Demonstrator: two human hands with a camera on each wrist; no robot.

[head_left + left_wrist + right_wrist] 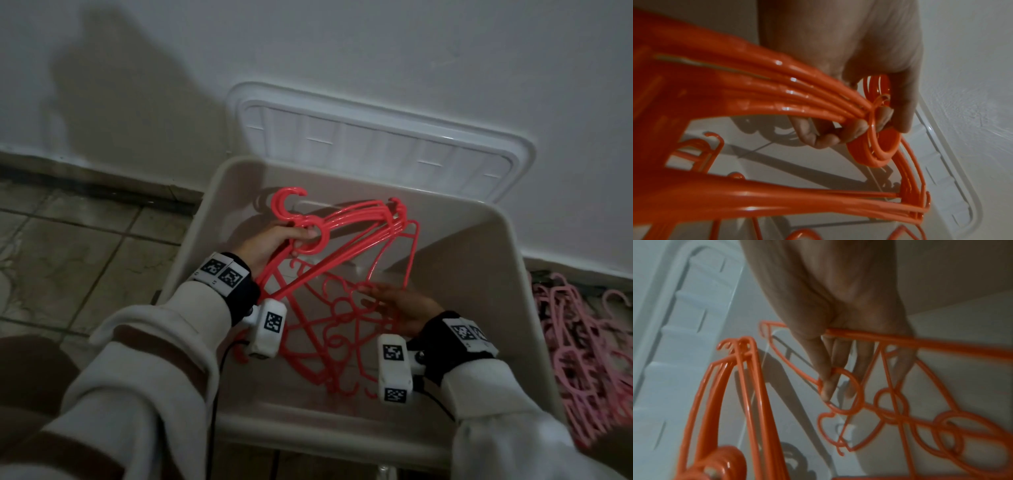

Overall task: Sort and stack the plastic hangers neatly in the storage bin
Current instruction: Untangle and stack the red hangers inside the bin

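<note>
My left hand (284,240) grips a bundle of red hangers (359,226) by their hooks, holding it over the far part of the beige storage bin (479,253). In the left wrist view the fingers (857,128) curl through the stacked hooks of the bundle (777,91). More red hangers (329,329) lie loose and tangled on the bin's bottom. My right hand (387,301) reaches down into them with long fingers. In the right wrist view its thumb and forefinger (827,386) meet on the hook of one loose hanger (851,389); the held bundle (725,386) is at the left.
The bin's white lid (376,137) leans against the wall behind the bin. A heap of pink hangers (589,359) lies on the floor right of the bin. Tiled floor (85,240) stretches to the left.
</note>
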